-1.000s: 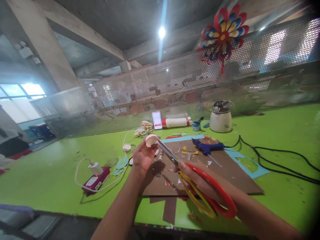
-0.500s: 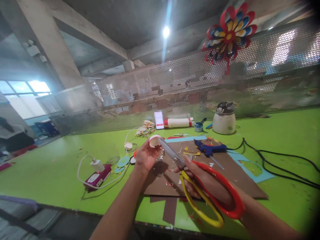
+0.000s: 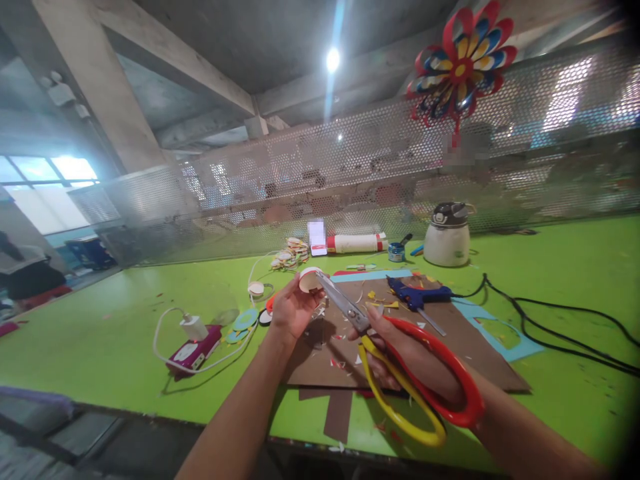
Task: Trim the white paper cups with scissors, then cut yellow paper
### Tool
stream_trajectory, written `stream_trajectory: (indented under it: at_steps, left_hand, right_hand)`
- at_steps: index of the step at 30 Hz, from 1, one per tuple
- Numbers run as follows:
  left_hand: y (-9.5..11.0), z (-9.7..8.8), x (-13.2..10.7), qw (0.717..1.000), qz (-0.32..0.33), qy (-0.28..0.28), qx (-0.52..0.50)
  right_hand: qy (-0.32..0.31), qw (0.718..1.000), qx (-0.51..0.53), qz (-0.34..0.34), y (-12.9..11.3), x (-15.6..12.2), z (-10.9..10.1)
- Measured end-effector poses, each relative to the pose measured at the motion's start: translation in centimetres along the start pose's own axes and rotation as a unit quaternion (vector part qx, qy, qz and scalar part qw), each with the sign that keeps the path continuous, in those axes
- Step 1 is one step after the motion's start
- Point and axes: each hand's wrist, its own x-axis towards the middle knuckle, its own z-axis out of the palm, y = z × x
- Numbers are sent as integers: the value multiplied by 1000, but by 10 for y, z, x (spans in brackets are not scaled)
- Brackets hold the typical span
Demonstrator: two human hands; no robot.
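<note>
Between its fingertips my left hand (image 3: 293, 312) pinches a small white, red-edged curved piece (image 3: 310, 280), which looks like paper or foam. My right hand (image 3: 395, 343) is wrapped round large scissors (image 3: 345, 303) with one red and one yellow handle. The tips of the blades reach the right edge of the white piece; I cannot tell whether they are cutting into it. Under both hands lies a brown board (image 3: 320, 373) strewn with small white, red and yellow scraps.
A blue glue gun (image 3: 420, 295) with a black cord rests on the board. Light-blue sheet offcuts (image 3: 523, 347) lie right. Behind stand a phone (image 3: 317, 239), a white roll (image 3: 356, 243), a blue jar (image 3: 397, 252) and a white jug (image 3: 447, 240). A purple power strip (image 3: 195, 353) sits left.
The view has shifted very slightly. Both hands keep their holds, and the scissors and white piece stay in nearly the same position.
</note>
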Motion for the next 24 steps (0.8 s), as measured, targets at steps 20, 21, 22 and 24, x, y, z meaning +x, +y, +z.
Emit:
stream_trajectory:
  at_steps: [20, 21, 22, 24]
  left_hand:
    - [-2, -5, 3, 1000, -6, 9, -18]
    - [-2, -4, 3, 1000, -6, 11, -18]
    - [-2, -4, 3, 1000, -6, 13, -17]
    - [-2, -3, 2, 1000, -7, 17, -15]
  right_hand:
    - [21, 999, 27, 27, -1, 1, 0]
    - [19, 999, 29, 26, -1, 1, 0]
    - [19, 999, 29, 26, -1, 1, 1]
    - [22, 999, 27, 25, -2, 1, 1]
